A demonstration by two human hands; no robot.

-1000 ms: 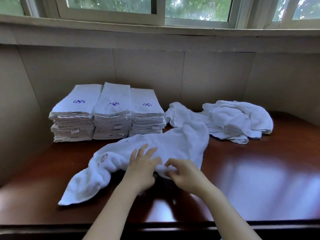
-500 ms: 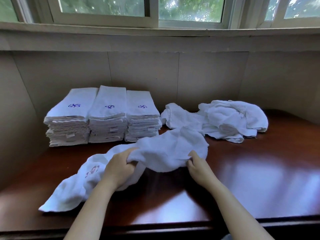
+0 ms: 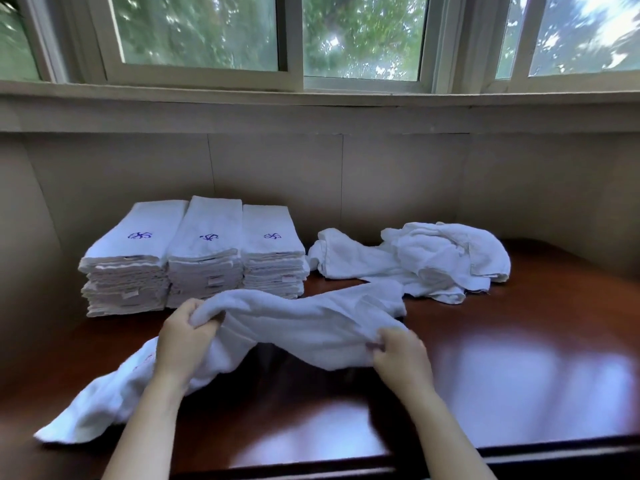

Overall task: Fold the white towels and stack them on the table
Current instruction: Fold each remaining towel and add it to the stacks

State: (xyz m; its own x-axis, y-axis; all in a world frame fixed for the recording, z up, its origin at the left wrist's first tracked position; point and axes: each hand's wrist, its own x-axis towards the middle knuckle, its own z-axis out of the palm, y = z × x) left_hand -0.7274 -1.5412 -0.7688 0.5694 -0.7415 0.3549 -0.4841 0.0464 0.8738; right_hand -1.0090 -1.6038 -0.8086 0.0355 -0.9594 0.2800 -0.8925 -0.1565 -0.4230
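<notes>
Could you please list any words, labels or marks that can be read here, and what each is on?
Nothing reads as quotable text.
Purple embroidered marks atop the three folded stacks: stylised, not legible.
Small side tags on the stacks: too small.
Reddish mark on the held towel: blurred.

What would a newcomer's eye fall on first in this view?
First, the limp white terry towel bunched between the left hand and right hand, front centre over the glossy dark wooden table. Next, three neat stacks of folded white towels with blue monograms at back left, and a crumpled heap of white towels back right.
</notes>
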